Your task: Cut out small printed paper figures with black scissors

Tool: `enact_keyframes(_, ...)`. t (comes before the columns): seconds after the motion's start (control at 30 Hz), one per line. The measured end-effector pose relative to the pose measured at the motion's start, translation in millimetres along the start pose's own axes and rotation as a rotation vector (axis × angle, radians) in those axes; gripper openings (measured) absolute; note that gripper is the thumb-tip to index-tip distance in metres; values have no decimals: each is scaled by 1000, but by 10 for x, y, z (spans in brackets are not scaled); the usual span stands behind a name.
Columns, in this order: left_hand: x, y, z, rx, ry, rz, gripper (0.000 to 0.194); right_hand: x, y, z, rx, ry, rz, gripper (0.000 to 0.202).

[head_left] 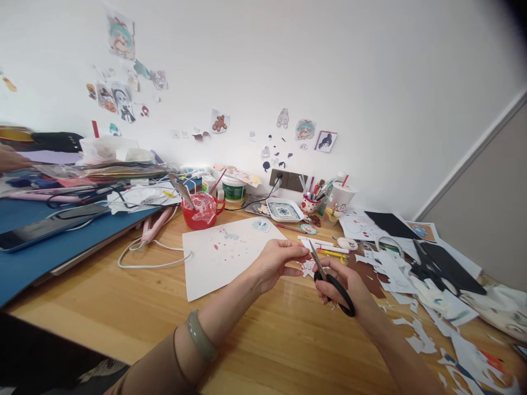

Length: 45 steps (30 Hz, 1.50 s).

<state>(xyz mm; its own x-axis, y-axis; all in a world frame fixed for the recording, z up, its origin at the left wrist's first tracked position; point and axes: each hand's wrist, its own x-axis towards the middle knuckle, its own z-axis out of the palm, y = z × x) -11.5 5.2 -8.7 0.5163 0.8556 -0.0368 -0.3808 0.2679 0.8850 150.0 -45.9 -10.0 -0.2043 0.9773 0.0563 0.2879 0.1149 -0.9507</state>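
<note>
Black-handled scissors point(338, 291) are gripped in my right hand point(343, 282), fingers through the loops and blades pointing up and left. My left hand point(276, 263) pinches a small white paper piece point(307, 245) beside the blade tips. Beneath and behind the hands lie a pink-and-white paper cutout point(307, 267) and several pens point(329, 248). A white sheet point(222, 269) with small coloured cutouts rests on the wooden table to the left of my left hand.
A red cup point(200, 211), a square patterned plate point(284, 210) and a pen cup point(310, 203) stand near the wall. Paper scraps point(415, 334) and more scissors point(434, 266) lie at right. A blue surface point(24, 263) holds a phone point(49, 222); another person's hand point(12, 159) shows far left.
</note>
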Motion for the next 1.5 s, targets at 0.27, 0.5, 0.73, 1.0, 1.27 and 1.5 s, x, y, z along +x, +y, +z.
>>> enact_keyframes(0.27,2,-5,-20,-3,-8,14,24,-20,-54,25,-8,0,18,22)
enact_keyframes(0.5,-5,-5,-20,-4,-18,22,23,-20,-61,23,-23,-11,18,20)
enact_keyframes(0.73,-4,-11,-14,5,-51,20,21,-11,-82,34,-31,-46,16,20)
enact_keyframes(1.0,-9,-18,-13,-17,-78,24,19,-19,-74,27,1,-67,-6,19)
enact_keyframes(1.27,-4,-30,-9,-36,-70,24,21,-38,-89,39,42,-71,-21,23)
enact_keyframes(1.5,-17,-53,15,-63,-76,25,21,-16,-71,38,48,-46,-8,27)
